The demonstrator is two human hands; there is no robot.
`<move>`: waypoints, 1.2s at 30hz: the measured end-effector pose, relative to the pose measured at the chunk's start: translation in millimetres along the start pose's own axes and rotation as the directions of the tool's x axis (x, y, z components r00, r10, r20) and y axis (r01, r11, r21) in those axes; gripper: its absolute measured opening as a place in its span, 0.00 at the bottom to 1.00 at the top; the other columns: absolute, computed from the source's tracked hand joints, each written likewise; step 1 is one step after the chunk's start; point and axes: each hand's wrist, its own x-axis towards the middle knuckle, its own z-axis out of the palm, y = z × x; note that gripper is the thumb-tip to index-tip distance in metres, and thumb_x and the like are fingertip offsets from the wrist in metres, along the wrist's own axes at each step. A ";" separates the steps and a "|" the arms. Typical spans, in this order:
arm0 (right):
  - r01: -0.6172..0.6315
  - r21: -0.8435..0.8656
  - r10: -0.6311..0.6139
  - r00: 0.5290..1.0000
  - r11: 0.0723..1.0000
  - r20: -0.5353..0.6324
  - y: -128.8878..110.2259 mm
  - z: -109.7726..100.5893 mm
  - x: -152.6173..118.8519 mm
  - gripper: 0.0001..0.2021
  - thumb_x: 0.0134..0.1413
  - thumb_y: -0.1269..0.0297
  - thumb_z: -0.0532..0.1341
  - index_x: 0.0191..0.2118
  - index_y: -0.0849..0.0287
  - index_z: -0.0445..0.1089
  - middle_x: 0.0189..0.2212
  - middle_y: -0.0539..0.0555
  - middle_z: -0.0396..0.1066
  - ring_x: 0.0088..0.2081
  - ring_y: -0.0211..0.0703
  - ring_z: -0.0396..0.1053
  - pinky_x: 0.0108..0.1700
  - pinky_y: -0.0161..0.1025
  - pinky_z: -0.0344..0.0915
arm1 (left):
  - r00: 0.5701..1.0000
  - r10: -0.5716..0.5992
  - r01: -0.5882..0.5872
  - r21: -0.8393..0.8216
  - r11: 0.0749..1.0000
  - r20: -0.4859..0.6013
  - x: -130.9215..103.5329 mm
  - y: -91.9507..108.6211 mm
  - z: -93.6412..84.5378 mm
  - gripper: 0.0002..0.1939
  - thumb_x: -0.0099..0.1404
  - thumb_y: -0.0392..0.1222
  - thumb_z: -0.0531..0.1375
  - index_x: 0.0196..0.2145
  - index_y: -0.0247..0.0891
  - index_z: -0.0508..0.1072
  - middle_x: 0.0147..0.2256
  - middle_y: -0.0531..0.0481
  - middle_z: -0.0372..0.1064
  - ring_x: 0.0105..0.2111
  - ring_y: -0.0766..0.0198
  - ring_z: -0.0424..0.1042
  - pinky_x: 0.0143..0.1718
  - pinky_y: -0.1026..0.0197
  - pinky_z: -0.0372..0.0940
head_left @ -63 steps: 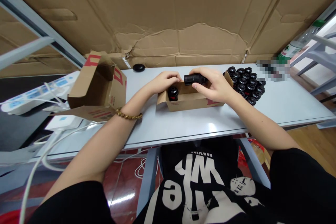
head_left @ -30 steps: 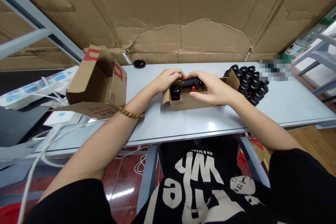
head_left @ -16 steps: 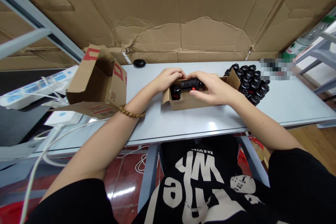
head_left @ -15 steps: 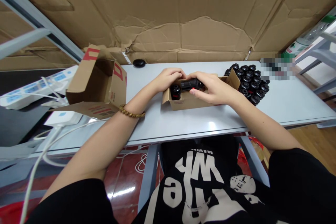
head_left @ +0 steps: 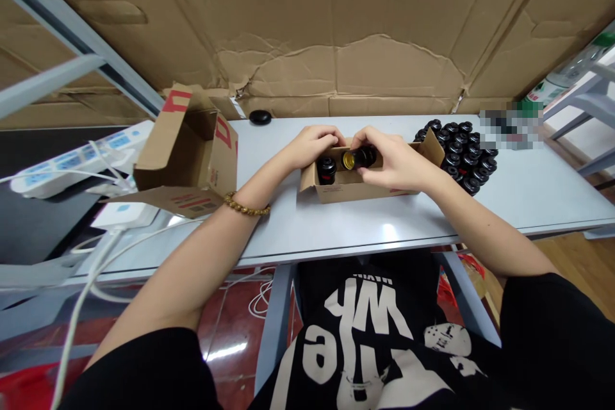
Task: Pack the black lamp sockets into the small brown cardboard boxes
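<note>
Grips a black cylinder (head_left: 365,156) in the right hand (head_left: 396,161), with thumb and fingers closed around the body and the open end, threaded and gold-coloured inside, facing left over the open top of a narrow box (head_left: 372,193). Rests the left hand (head_left: 314,146) at the box's far left rim, with fingers curled; cannot tell whether pinching the cardboard. Has a black fitting (head_left: 327,170) standing in the box's left end, with a small red mark too tiny to read. To the right, shows a cluster of black fittings (head_left: 462,154) packed upright on the desk (head_left: 336,230). To the left, shows a larger open carton (head_left: 223,161), printed with a big red "D" on the side, another red character, cut short, on a raised flap, and unreadable small print on the lower flap. Beyond, includes a black disc (head_left: 260,117) by the cardboard backing (head_left: 288,19), a power strip (head_left: 79,165) at far left, and a green-capped bottle (head_left: 550,90) at far right with an illegible label. Wears a black shirt (head_left: 403,339) with large pale lettering, including "Wh" and "e", plus a beaded bracelet (head_left: 246,209) on the left wrist.
</note>
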 end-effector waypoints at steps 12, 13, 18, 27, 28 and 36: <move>-0.252 0.078 0.212 0.914 0.964 0.345 -8.1 6.7 21.7 0.12 0.65 0.54 0.67 0.46 0.56 0.77 0.39 0.54 0.82 0.38 0.49 0.74 0.41 0.45 0.66 | 1.000 -0.019 0.019 -0.009 1.000 -0.008 -1.1 0.0 -7.9 0.16 0.65 0.45 0.59 0.40 0.38 0.86 0.46 0.43 0.88 0.49 0.50 0.83 0.60 0.49 0.74; -0.254 0.088 0.205 0.905 0.963 0.372 -7.6 6.8 22.6 0.11 0.66 0.55 0.67 0.46 0.55 0.79 0.40 0.54 0.83 0.39 0.49 0.75 0.40 0.44 0.67 | 1.000 -0.013 0.013 0.008 1.000 -0.013 -1.2 0.0 -7.5 0.16 0.65 0.45 0.59 0.40 0.38 0.86 0.46 0.43 0.88 0.49 0.50 0.83 0.60 0.49 0.74; -0.265 0.071 0.210 0.877 0.962 0.431 -5.4 6.9 26.1 0.12 0.71 0.58 0.66 0.51 0.57 0.84 0.45 0.54 0.88 0.42 0.49 0.81 0.45 0.45 0.71 | 0.997 -0.001 0.007 0.085 0.996 -0.071 -2.0 2.0 -7.2 0.17 0.69 0.47 0.59 0.40 0.38 0.87 0.45 0.44 0.89 0.48 0.50 0.83 0.59 0.51 0.74; -0.231 0.084 0.176 0.889 0.969 0.423 -10.7 11.2 29.9 0.07 0.70 0.68 0.64 0.42 0.57 0.81 0.40 0.54 0.86 0.39 0.46 0.77 0.43 0.43 0.69 | 0.990 -0.022 0.034 0.081 0.996 -0.136 -5.5 7.1 -8.1 0.17 0.72 0.50 0.59 0.38 0.39 0.85 0.45 0.44 0.89 0.49 0.51 0.84 0.58 0.53 0.74; -0.228 0.059 0.184 0.891 0.972 0.414 -12.2 12.1 31.1 0.07 0.69 0.70 0.64 0.40 0.57 0.80 0.37 0.53 0.84 0.36 0.45 0.74 0.42 0.43 0.67 | 0.991 -0.022 0.033 0.081 0.996 -0.133 -5.5 6.7 -8.2 0.17 0.71 0.50 0.59 0.38 0.39 0.85 0.45 0.44 0.89 0.49 0.50 0.84 0.58 0.53 0.74; -0.215 0.059 0.173 0.894 0.975 0.413 -14.3 23.4 37.3 0.09 0.69 0.71 0.64 0.39 0.56 0.82 0.40 0.54 0.86 0.38 0.46 0.77 0.45 0.44 0.68 | 0.991 -0.051 0.064 0.109 0.992 -0.120 -5.0 3.1 -10.6 0.18 0.71 0.54 0.60 0.37 0.42 0.86 0.45 0.44 0.90 0.50 0.47 0.84 0.60 0.50 0.74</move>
